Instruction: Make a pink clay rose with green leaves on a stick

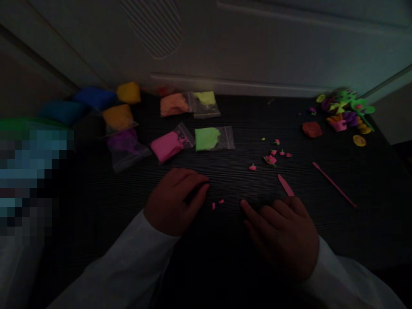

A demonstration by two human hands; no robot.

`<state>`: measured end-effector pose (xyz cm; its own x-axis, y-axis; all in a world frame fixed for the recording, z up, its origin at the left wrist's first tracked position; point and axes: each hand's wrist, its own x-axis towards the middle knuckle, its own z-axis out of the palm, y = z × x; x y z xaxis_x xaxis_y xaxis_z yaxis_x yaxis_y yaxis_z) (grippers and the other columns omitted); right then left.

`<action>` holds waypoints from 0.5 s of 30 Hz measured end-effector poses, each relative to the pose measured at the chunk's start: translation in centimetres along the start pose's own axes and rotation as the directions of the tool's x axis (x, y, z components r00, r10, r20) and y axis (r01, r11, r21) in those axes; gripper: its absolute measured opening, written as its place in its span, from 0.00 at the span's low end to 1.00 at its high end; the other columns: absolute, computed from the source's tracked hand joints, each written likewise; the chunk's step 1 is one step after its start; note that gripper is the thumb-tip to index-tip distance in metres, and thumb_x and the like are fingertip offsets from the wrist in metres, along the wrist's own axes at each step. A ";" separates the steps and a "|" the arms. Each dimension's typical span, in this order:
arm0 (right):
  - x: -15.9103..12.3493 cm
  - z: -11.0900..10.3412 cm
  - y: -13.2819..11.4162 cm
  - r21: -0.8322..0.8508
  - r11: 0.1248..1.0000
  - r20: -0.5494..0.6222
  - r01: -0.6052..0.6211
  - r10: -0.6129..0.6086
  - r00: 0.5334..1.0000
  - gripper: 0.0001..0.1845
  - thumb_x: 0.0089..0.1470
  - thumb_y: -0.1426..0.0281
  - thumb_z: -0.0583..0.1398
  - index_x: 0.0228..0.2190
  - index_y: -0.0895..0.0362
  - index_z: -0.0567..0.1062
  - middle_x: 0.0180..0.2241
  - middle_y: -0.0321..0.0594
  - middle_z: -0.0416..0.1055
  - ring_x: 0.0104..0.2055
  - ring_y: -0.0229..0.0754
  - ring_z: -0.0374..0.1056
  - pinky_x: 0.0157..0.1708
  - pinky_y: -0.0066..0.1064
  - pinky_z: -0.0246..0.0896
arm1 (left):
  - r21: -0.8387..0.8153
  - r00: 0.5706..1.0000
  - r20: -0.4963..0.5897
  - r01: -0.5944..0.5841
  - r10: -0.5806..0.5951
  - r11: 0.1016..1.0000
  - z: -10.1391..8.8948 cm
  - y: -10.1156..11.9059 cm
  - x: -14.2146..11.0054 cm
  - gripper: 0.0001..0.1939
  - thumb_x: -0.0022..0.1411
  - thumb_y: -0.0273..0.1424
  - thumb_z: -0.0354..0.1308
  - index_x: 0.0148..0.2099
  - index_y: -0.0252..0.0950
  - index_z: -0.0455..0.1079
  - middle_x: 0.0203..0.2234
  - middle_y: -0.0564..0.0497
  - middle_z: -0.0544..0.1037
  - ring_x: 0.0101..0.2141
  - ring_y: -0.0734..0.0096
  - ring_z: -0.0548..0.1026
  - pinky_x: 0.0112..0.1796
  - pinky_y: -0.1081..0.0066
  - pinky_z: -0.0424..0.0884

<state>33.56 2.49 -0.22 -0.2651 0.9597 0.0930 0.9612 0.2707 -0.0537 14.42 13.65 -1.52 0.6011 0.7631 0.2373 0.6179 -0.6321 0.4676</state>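
Pink bits | left hand beside, fingertips parted | right hand curled, grip unclear

Loose, pale grey-white left sleeve with soft creases, matching right sleeve, both long and plain-looking, hems at the wrists, bare left hand, bare right hand, rounded fingertips

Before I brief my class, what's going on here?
Someone's left hand is beside two tiny pink scraps on a dark table; whether it holds anything is unclear. The right hand is at a flat, pointed pink tool, possibly gripping it. Small pink-and-green flower shapes lie farther back, with clear bags of bright doughy material to their left.
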 end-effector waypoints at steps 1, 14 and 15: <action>0.0 0.0 0.0 -0.002 1.000 0.000 -0.001 0.001 1.000 0.17 0.49 0.65 0.52 0.43 0.51 0.66 0.21 0.32 0.66 0.26 0.37 0.56 0.31 0.36 0.45 | 0.000 1.000 0.002 0.002 -0.002 1.000 0.0 0.0 0.0 0.10 0.51 0.30 0.51 0.37 0.34 0.68 0.31 0.50 0.71 0.35 0.72 0.68 0.37 0.70 0.65; 0.1 0.0 0.5 0.181 0.983 0.000 -0.029 0.029 1.000 0.18 0.49 0.69 0.52 0.44 0.54 0.66 0.24 0.36 0.66 0.27 0.36 0.57 0.32 0.34 0.48 | -0.002 1.000 0.020 0.014 -0.014 1.000 -0.1 0.1 -0.1 0.10 0.51 0.30 0.50 0.37 0.34 0.68 0.32 0.49 0.71 0.35 0.71 0.67 0.38 0.69 0.65; 0.1 -0.1 0.6 0.214 0.976 -0.004 -0.038 0.040 0.999 0.18 0.49 0.69 0.52 0.44 0.55 0.65 0.24 0.36 0.65 0.27 0.36 0.57 0.31 0.34 0.48 | -0.002 1.000 0.015 0.012 -0.012 1.000 -0.1 0.1 -0.1 0.10 0.51 0.30 0.50 0.37 0.35 0.68 0.32 0.49 0.71 0.35 0.71 0.67 0.38 0.69 0.65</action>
<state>34.11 2.69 -0.16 -0.2259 0.9695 0.0951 0.9320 0.2435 -0.2684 14.38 13.54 -1.43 0.6010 0.7687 0.2188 0.6241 -0.6224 0.4724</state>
